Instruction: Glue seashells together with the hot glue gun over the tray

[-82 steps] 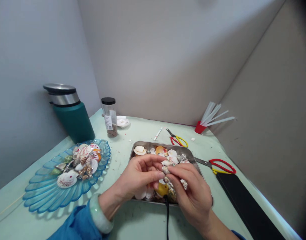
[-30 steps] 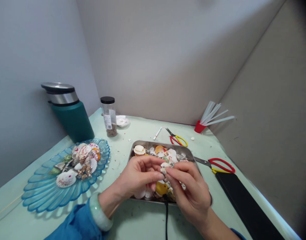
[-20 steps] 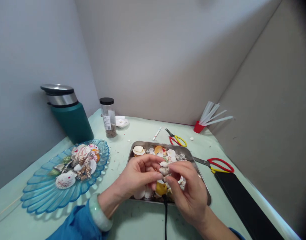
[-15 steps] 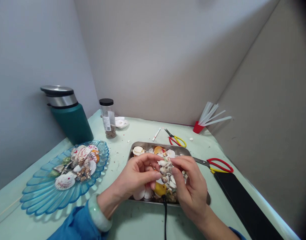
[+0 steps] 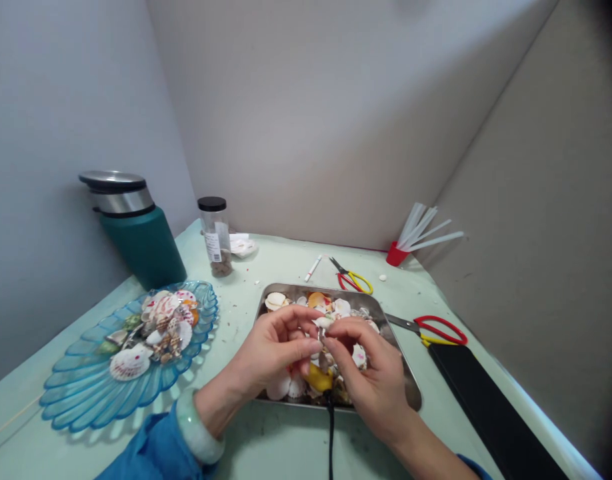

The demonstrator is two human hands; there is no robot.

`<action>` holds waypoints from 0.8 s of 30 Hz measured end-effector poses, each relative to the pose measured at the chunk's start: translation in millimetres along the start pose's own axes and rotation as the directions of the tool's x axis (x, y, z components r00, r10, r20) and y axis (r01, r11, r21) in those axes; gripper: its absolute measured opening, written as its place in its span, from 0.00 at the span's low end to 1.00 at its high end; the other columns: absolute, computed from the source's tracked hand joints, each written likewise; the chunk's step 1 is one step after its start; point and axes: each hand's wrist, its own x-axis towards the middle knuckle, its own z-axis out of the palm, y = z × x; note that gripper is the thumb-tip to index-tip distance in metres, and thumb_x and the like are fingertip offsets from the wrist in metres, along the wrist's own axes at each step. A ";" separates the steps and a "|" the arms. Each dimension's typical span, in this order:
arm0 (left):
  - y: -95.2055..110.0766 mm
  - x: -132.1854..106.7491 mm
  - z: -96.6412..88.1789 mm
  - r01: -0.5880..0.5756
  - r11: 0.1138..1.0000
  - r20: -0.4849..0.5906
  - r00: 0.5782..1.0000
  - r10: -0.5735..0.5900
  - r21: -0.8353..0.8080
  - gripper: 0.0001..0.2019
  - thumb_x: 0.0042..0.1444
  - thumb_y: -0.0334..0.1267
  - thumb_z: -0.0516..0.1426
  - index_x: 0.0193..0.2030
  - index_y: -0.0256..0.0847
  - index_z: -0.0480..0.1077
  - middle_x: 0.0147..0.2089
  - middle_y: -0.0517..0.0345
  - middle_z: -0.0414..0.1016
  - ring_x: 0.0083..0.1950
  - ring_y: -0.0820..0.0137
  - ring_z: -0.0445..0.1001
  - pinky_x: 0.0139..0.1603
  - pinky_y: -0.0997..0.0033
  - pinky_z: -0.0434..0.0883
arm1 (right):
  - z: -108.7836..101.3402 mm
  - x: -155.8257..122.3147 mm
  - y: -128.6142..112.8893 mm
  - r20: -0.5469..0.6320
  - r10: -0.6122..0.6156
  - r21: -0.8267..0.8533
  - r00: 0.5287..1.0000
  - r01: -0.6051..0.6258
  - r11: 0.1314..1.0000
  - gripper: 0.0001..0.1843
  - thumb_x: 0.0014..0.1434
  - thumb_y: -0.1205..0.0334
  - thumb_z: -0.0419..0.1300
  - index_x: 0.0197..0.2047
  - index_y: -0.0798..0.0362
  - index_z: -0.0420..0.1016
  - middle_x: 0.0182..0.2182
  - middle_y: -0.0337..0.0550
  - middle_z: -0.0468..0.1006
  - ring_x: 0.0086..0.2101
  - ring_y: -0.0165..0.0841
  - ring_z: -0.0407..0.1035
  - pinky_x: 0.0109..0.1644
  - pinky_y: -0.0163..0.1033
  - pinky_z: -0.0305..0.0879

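Observation:
Over a metal tray (image 5: 405, 363) filled with seashells, my two hands meet at the fingertips. Between the thumb and fingers of my left hand (image 5: 286, 343) is a small cluster of shells (image 5: 323, 324), pale on top. My right hand (image 5: 373, 370) pinches the same cluster from the other side, its fingers hiding part of it. Just below the hands shows a yellow tool (image 5: 319, 378) with a black cord (image 5: 331, 427) running toward me; whether my left fingers touch it, I cannot tell. White, orange and striped shells (image 5: 277, 301) lie in the tray.
A blue scalloped dish (image 5: 86, 393) with shells stands left, before a green flask (image 5: 143, 247) and a jar (image 5: 215, 237). Beyond the tray lie scissors (image 5: 353, 279); another pair (image 5: 439, 330) lies right, near a black slab (image 5: 486, 407). A red cup (image 5: 397, 255) holds translucent sticks.
My right hand has shifted slightly left, its fingers closing nearer to my left fingertips. Less of the shell cluster shows now. My left hand has stayed almost in place.

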 end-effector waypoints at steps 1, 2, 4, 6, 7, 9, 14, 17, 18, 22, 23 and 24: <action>0.4 0.0 0.1 0.002 1.000 -0.004 1.000 -0.002 -0.001 0.18 0.44 0.35 0.66 0.44 0.36 0.71 0.32 0.61 0.71 0.20 0.81 0.68 0.21 0.81 0.66 | 0.4 0.3 0.1 0.010 -0.004 0.002 1.000 0.004 1.000 0.04 0.60 0.70 0.57 0.37 0.51 0.70 0.32 0.40 0.75 0.32 0.31 0.69 0.37 0.36 0.65; 0.9 0.0 0.2 0.004 1.000 -0.012 1.000 -0.004 -0.004 0.18 0.44 0.35 0.66 0.44 0.36 0.71 0.32 0.61 0.71 0.20 0.81 0.68 0.21 0.81 0.66 | 0.6 0.6 0.6 0.008 -0.007 0.000 1.000 0.007 1.000 0.04 0.60 0.70 0.56 0.37 0.52 0.70 0.32 0.40 0.75 0.33 0.31 0.69 0.37 0.36 0.65; 2.4 0.3 0.4 -0.001 1.000 -0.040 0.999 0.001 -0.008 0.19 0.44 0.36 0.66 0.43 0.36 0.71 0.32 0.61 0.71 0.20 0.81 0.69 0.21 0.81 0.66 | -0.2 2.1 2.5 -0.019 0.006 -0.018 1.000 -0.007 1.000 0.04 0.61 0.69 0.56 0.36 0.52 0.70 0.32 0.41 0.75 0.33 0.32 0.69 0.37 0.36 0.65; 3.8 0.9 0.3 -0.011 1.000 -0.069 0.998 0.010 -0.011 0.18 0.44 0.36 0.66 0.43 0.36 0.71 0.32 0.62 0.70 0.20 0.81 0.69 0.20 0.81 0.66 | -2.7 4.9 4.9 -0.044 0.049 -0.047 0.998 -0.051 0.998 0.04 0.61 0.67 0.55 0.36 0.52 0.71 0.31 0.40 0.74 0.31 0.31 0.68 0.35 0.35 0.63; 4.3 1.2 0.1 -0.016 1.000 -0.083 0.996 0.015 -0.012 0.18 0.44 0.36 0.66 0.43 0.36 0.71 0.31 0.62 0.70 0.19 0.81 0.68 0.20 0.81 0.66 | -4.5 6.6 5.9 -0.038 0.073 -0.065 0.997 -0.075 0.995 0.04 0.62 0.66 0.55 0.36 0.53 0.71 0.30 0.40 0.74 0.30 0.30 0.67 0.33 0.35 0.63; 4.6 1.9 -1.0 -0.024 1.000 -0.104 0.994 0.022 -0.015 0.18 0.44 0.36 0.66 0.43 0.36 0.71 0.31 0.63 0.69 0.19 0.81 0.68 0.20 0.81 0.65 | -8.3 10.1 6.7 0.041 0.111 -0.110 0.993 -0.106 0.988 0.06 0.62 0.65 0.55 0.34 0.53 0.71 0.29 0.39 0.73 0.28 0.29 0.66 0.32 0.34 0.61; 3.2 3.4 -7.0 -0.044 0.999 -0.124 0.991 0.045 0.006 0.18 0.46 0.36 0.65 0.45 0.37 0.70 0.31 0.63 0.70 0.19 0.82 0.68 0.21 0.82 0.65 | -8.1 8.9 0.1 0.414 0.220 -0.255 0.883 -0.120 0.960 0.04 0.58 0.60 0.61 0.35 0.51 0.72 0.28 0.36 0.74 0.28 0.30 0.66 0.31 0.34 0.58; 4.8 5.1 -11.9 -0.076 0.997 -0.183 0.980 0.080 0.032 0.18 0.46 0.37 0.65 0.46 0.38 0.71 0.31 0.63 0.71 0.19 0.82 0.67 0.20 0.81 0.64 | -2.3 2.9 -5.8 0.499 0.259 -0.320 0.827 -0.102 0.942 0.13 0.52 0.60 0.66 0.41 0.50 0.71 0.32 0.37 0.76 0.31 0.33 0.69 0.33 0.35 0.58; 5.8 5.9 -13.7 -0.091 0.995 -0.200 0.975 0.098 0.043 0.19 0.46 0.37 0.65 0.46 0.37 0.71 0.31 0.63 0.71 0.19 0.82 0.67 0.20 0.81 0.64 | -1.3 1.9 -7.3 0.510 0.264 -0.328 0.818 -0.098 0.940 0.15 0.52 0.61 0.65 0.43 0.50 0.70 0.34 0.38 0.76 0.33 0.34 0.70 0.34 0.35 0.59; 11.4 9.5 -21.2 -0.165 0.984 -0.281 0.943 0.177 0.068 0.19 0.45 0.37 0.65 0.45 0.37 0.72 0.30 0.62 0.72 0.19 0.82 0.66 0.20 0.81 0.63 | -8.1 5.4 -8.0 0.498 0.309 -0.305 0.811 -0.169 0.937 0.15 0.60 0.63 0.57 0.51 0.49 0.67 0.35 0.40 0.76 0.34 0.34 0.70 0.35 0.36 0.61; 12.8 10.2 -23.1 -0.184 0.981 -0.310 0.931 0.194 0.063 0.19 0.45 0.37 0.66 0.45 0.37 0.72 0.31 0.62 0.73 0.19 0.82 0.66 0.20 0.81 0.63 | -12.3 7.3 -6.2 0.476 0.328 -0.285 0.816 -0.210 0.935 0.15 0.61 0.61 0.55 0.52 0.49 0.67 0.33 0.39 0.75 0.32 0.33 0.70 0.34 0.36 0.61; 14.0 10.9 -25.0 -0.204 0.977 -0.338 0.917 0.211 0.055 0.19 0.45 0.37 0.66 0.45 0.37 0.72 0.31 0.62 0.72 0.19 0.83 0.66 0.20 0.82 0.62 | -17.0 9.1 -3.5 0.448 0.351 -0.256 0.822 -0.258 0.932 0.15 0.62 0.60 0.54 0.53 0.49 0.67 0.31 0.38 0.74 0.30 0.32 0.68 0.32 0.35 0.60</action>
